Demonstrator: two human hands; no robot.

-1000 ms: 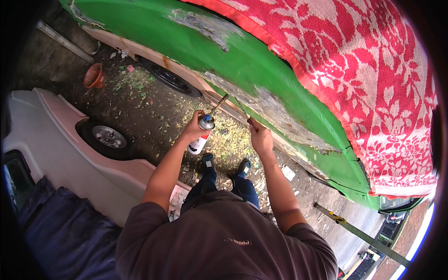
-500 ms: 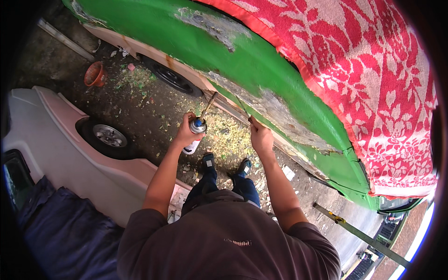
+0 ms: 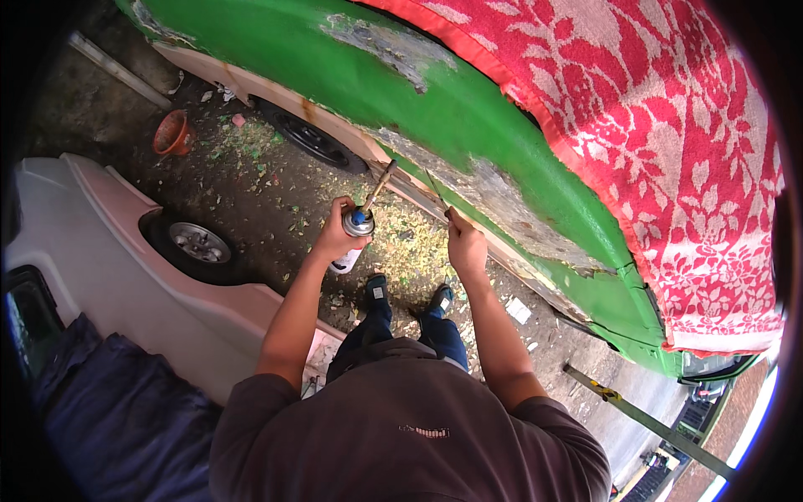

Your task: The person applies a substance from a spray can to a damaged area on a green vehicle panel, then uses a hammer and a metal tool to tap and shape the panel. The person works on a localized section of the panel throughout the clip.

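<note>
My left hand is wrapped round the can of a gas torch, whose brass nozzle tilts up and right toward the car's lower side. In my right hand is a slim tool with a dark handle and a thin blade, seemingly a scraper; its tip is close to the panel, though contact cannot be made out. Facing me is a green car body with a long stripped, greyish patch along its lower side. No flame shows at the nozzle.
Paint flakes litter the ground round my feet. A pale car stands close on the left, a dark cloth over it. An orange pot sits at the far left. A red floral towel covers the green car's upper part.
The torch nozzle has shifted slightly right and up, nearer the car's side. My right hand and its tool have moved only a little.
</note>
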